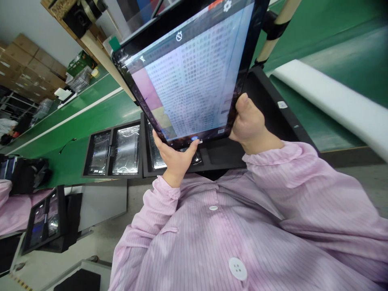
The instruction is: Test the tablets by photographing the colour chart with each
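Note:
A large black-framed tablet (194,76) is held up and tilted in front of me, its lit screen showing a camera-like picture of rows of small print. My left hand (176,159) grips its lower left edge, with the thumb at the bottom bezel beside a blue round icon. On the lower right side, my right hand (250,123) is closed round the edge, thumb on the frame. Fingers behind the tablet are hidden. Below it lies a black foam tray (212,155), partly covered by the tablet, with a wrapped panel (157,155) in its left part.
Another black tray (141,161) with two wrapped tablets stands left on the green bench (75,151). A white foam strip (336,101) lies at right. Poles (277,34) rise behind the tablet. At far left are a person's pink sleeve (13,210), trays and stacked cartons (27,68).

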A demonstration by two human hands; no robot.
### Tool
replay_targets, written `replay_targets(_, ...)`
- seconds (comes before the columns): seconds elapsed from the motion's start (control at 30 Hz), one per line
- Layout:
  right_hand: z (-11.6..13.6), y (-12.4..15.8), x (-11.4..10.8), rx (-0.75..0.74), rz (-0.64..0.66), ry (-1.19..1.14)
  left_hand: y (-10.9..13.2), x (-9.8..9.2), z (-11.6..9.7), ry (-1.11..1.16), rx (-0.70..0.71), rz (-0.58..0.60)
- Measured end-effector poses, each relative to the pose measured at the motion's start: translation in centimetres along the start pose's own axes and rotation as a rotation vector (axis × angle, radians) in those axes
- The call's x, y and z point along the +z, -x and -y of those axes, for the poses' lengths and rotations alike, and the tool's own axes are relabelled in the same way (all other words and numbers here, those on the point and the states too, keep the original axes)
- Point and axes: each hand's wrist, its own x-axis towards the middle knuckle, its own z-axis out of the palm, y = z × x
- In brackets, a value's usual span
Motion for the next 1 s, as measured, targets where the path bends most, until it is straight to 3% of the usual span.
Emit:
replay_targets(0.27,0.20,0.19,0.32,-0.010,-0.002,-0.022,-0.09,-0.07,0.03,-0.031,-0.017,0.030)
replay_targets(0.53,0.11,0.03,0.34,-0.017,0.079,-0.062,-0.02,-0.17,-0.15,-0.032,-0.037,0.033)
replay_targets(1.0,0.28,0.25,0.31,0.045,0.041,-0.028,-0.19,-0.40,-0.15,-0.033,-0.061,0.064)
